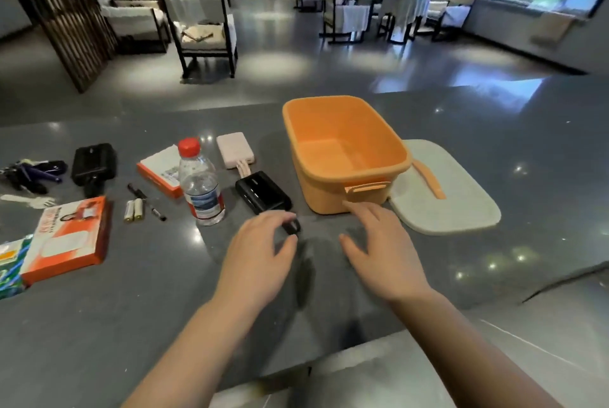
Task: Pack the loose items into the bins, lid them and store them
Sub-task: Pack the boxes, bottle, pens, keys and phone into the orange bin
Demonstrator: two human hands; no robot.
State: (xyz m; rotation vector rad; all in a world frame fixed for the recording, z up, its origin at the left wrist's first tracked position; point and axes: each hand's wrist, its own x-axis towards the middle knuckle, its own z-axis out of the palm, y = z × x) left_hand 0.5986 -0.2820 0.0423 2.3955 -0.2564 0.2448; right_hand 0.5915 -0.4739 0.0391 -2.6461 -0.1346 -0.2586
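On the grey table (99,325) an open orange bin (342,150) stands upright with nothing visible inside, its pale lid (461,206) lying flat just beside it on the right. The left hand (260,256) curls its grip over a small black item (291,227) near the black power bank (263,193); whether the fingers actually clamp it I cannot tell. The right hand (385,249) hovers with its grip apart, fingers relaxed, just before the bin's front handle. A water bottle (201,183), pink power bank (235,150), batteries (133,210) and orange boxes (71,239) lie loose to the left.
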